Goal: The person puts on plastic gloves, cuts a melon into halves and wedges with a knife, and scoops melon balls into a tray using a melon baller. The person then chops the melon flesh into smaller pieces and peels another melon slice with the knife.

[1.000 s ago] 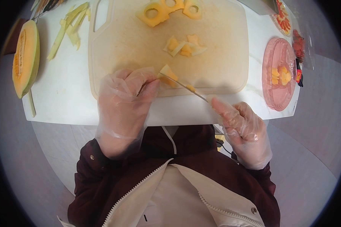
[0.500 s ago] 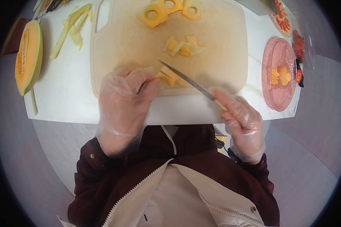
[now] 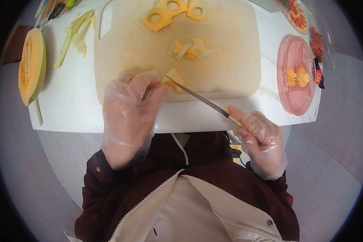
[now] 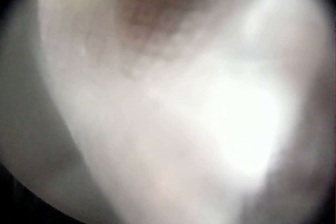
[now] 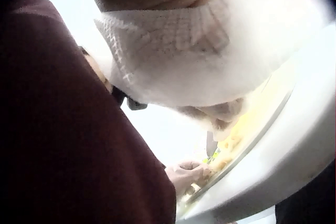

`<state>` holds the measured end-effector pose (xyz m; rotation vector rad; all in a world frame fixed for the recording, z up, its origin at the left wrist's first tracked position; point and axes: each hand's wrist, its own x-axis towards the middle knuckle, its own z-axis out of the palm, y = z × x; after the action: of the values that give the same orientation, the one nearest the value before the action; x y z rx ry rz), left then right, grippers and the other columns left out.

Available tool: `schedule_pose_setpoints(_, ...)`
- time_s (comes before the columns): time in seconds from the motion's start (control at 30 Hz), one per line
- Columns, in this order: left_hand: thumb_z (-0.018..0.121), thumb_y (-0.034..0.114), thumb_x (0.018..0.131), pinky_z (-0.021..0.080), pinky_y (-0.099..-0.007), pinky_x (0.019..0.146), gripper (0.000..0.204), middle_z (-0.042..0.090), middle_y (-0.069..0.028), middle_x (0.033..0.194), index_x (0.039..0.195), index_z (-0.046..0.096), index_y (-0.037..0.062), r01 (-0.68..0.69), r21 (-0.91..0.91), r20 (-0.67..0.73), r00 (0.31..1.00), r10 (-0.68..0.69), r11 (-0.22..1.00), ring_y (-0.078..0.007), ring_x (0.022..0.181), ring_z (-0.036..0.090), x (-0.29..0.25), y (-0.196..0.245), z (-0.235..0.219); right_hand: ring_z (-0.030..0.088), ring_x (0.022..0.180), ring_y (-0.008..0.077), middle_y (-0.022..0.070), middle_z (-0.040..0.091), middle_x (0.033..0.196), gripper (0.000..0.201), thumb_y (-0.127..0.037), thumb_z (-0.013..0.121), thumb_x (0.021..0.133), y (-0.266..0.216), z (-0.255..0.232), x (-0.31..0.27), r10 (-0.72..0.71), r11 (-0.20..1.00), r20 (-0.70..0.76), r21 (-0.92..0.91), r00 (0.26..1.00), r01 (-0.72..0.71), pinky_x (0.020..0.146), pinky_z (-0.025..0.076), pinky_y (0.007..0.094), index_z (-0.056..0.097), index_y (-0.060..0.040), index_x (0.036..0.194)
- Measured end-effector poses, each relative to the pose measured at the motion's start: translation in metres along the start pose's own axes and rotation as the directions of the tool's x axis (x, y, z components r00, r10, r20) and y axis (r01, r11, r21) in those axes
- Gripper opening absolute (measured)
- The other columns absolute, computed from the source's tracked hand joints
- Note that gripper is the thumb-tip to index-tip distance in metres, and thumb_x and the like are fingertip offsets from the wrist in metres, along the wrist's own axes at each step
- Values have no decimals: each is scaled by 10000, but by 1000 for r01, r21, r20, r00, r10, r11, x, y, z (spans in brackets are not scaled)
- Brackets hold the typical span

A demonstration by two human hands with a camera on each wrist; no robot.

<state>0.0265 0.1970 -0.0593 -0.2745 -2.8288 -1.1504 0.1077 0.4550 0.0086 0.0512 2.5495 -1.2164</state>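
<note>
In the head view my left hand (image 3: 129,105), in a clear plastic glove, pinches a small piece of orange melon (image 3: 174,79) at the near edge of the cutting board (image 3: 137,48). My gloved right hand (image 3: 264,141) grips a paring knife (image 3: 201,98) by its pale handle. The blade slants up and left, its tip overlapping that piece. Farther up the board lie several small melon offcuts (image 3: 190,50), then melon slices with round holes (image 3: 165,16). The left wrist view is filled by blurred glove; the right wrist view shows the right glove (image 5: 173,56) from below.
Half a melon (image 3: 33,66) stands at the table's left, with strips of peel (image 3: 74,36) beside the board. On the right is a pink divided dish (image 3: 284,80) holding melon pieces (image 3: 297,76). Behind it sits a plate of red pieces (image 3: 297,18).
The knife tip rose off the melon piece half a second ago and is now back over it. The left hand stays nearly in place; the piece has turned slightly near its fingertips.
</note>
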Motion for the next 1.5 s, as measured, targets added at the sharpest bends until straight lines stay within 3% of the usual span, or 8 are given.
schedule_pose_setpoints(0.17, 757, 114, 842, 516, -442, 724, 106, 701, -131, 838, 935, 749, 64, 16, 48, 27, 999, -17, 999, -356, 799, 643, 3, 4, 1, 612, 753, 185, 67, 630, 896, 522, 79, 594, 857, 8, -14, -6, 100, 990, 28, 101, 995, -102, 741, 517, 269, 735, -120, 1318)
schedule_pose_setpoints(0.27, 747, 111, 848, 514, -446, 724, 98, 702, -138, 846, 929, 747, 55, 42, 60, 29, 999, -43, 997, -364, 796, 636, 3, 6, 1, 612, 765, 166, 77, 630, 903, 561, 90, 584, 839, 12, -17, 1, 88, 992, 38, -91, 995, -84, 742, 507, 255, 727, -129, 1335)
schedule_pose_setpoints(0.33, 748, 114, 848, 513, -447, 729, 96, 702, -140, 851, 923, 746, 52, 28, 64, 28, 999, -29, 998, -366, 802, 634, 2, 6, 1, 615, 759, 190, 71, 617, 885, 604, 101, 588, 812, 15, -10, 5, 56, 995, -167, -72, 984, -68, 738, 510, 267, 718, -139, 1351)
schedule_pose_setpoints(0.47, 754, 125, 849, 510, -448, 742, 97, 700, -144, 862, 903, 745, 44, 22, 48, 45, 999, -25, 999, -365, 829, 631, 0, 3, 1, 606, 749, 205, 69, 593, 862, 652, 124, 578, 784, 21, -6, 4, -11, 995, -115, 93, 993, 21, 742, 516, 279, 709, -143, 1364)
schedule_pose_setpoints(0.53, 757, 130, 849, 510, -444, 747, 102, 700, -144, 864, 903, 745, 44, 22, 70, 61, 998, -26, 997, -363, 838, 632, 0, 6, 0, 608, 751, 209, 62, 585, 853, 661, 134, 577, 798, 11, -7, 6, -69, 996, -15, -63, 998, 68, 748, 521, 286, 693, -145, 1386)
schedule_pose_setpoints(1.33, 804, 139, 818, 504, -426, 748, 143, 702, -110, 857, 917, 736, 63, 20, 32, 71, 997, -22, 999, -347, 815, 624, -1, 4, 3, 649, 699, 260, 77, 631, 877, 733, 89, 663, 778, -14, 0, 15, -83, 955, -8, -287, 996, 78, 667, 556, 358, 651, -232, 1437)
schedule_pose_setpoints(1.47, 793, 122, 816, 511, -432, 734, 125, 696, -108, 824, 905, 731, 61, -52, 25, 57, 997, 51, 998, -340, 803, 633, 0, 3, 5, 617, 764, 267, 93, 596, 892, 671, 107, 646, 799, -20, 3, 15, -38, 953, -15, -303, 999, 32, 742, 525, 345, 677, -178, 1405)
schedule_pose_setpoints(1.5, 793, 122, 816, 511, -432, 734, 125, 696, -108, 824, 905, 731, 61, -50, 24, 56, 997, 49, 998, -340, 803, 633, 0, 3, 5, 636, 725, 269, 82, 617, 903, 688, 84, 664, 790, -14, 7, 17, -129, 894, -12, -435, 992, 111, 680, 544, 350, 662, -189, 1421)
